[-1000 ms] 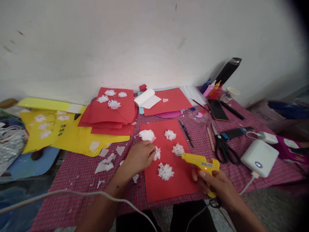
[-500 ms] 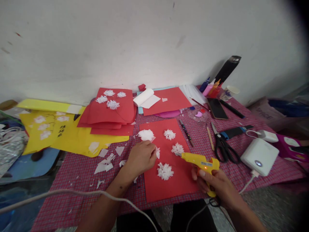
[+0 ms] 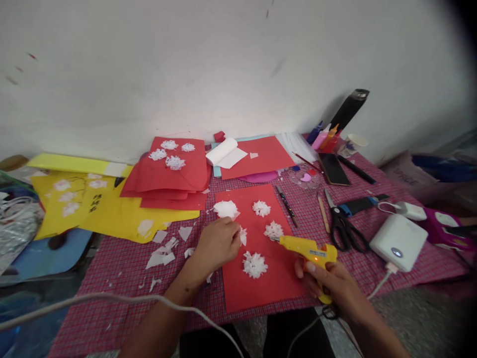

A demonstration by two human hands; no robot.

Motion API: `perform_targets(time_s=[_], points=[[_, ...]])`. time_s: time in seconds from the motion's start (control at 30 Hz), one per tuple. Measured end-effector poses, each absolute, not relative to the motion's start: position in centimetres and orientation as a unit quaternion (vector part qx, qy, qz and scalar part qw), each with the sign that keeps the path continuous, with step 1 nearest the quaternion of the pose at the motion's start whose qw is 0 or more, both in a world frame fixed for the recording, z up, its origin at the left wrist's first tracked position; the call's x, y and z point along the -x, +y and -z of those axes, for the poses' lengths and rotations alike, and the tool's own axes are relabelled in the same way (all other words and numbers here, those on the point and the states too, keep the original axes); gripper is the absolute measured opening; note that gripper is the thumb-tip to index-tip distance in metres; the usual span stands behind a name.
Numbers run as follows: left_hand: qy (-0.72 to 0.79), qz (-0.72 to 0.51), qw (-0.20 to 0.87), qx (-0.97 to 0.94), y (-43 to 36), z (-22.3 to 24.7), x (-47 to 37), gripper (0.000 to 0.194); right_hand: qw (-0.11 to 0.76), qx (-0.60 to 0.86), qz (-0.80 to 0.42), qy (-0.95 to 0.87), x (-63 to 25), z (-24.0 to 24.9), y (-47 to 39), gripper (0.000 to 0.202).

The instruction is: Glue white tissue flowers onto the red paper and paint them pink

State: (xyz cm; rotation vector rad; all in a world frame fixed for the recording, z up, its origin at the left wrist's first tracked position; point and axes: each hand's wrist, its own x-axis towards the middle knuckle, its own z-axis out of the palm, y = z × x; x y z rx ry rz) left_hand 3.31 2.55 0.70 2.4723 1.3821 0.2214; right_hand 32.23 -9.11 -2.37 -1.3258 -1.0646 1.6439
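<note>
My right hand [image 3: 331,278] is wrapped round a yellow hot glue gun [image 3: 307,248], its small orange light lit. The nozzle points left, at the edge of a crumpled white paper flower [image 3: 274,230]. My left hand [image 3: 219,241] is closed in a pinch over the left edge of a red sheet [image 3: 276,278]. A small white paper piece [image 3: 243,235] shows at its fingertips. Just beyond that hand lies a white paper heap [image 3: 226,209]. Two more crumpled flowers, one upper [image 3: 261,208] and one lower [image 3: 255,264], sit on the red sheet.
White scraps [image 3: 162,256] lie left on the checked cloth. Behind are stacked red sheets [image 3: 167,184] and a paper roll [image 3: 222,150]. To the right are scissors [image 3: 345,231], a pen [image 3: 286,205], a phone [image 3: 333,168] and a white power bank [image 3: 399,242]. A cable [image 3: 149,297] crosses my left forearm.
The view has shifted very slightly. Both hands and the glue gun stay in nearly the same place, with the nozzle still at the same paper flower.
</note>
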Motion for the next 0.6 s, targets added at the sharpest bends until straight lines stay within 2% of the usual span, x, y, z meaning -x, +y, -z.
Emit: perform_targets(time_s=[0.07, 0.27, 0.43, 0.6], points=[[0.485, -0.101, 0.167, -0.853, 2.6, -1.0, -2.8, 0.016, 0.378, 0.525, -0.643, -0.410, -32.2, 2.4, -9.1, 0.047], [0.485, -0.163, 0.182, -0.839, 3.0, -1.8, -1.3, 0.030, 0.380, 0.525, -0.637, -0.416, -32.1, 2.4, -9.0, 0.046], [0.410, -0.106, 0.201, -0.883, 2.9, -2.1, -1.4, 0.037, 0.378, 0.528, -0.637, -0.415, -32.2, 2.4, -8.9, 0.046], [0.405, -0.054, 0.177, -0.896, 2.9, -2.3, -1.7, 0.038, 0.379, 0.529, -0.638, -0.412, -32.2, 2.6, -9.1, 0.046]])
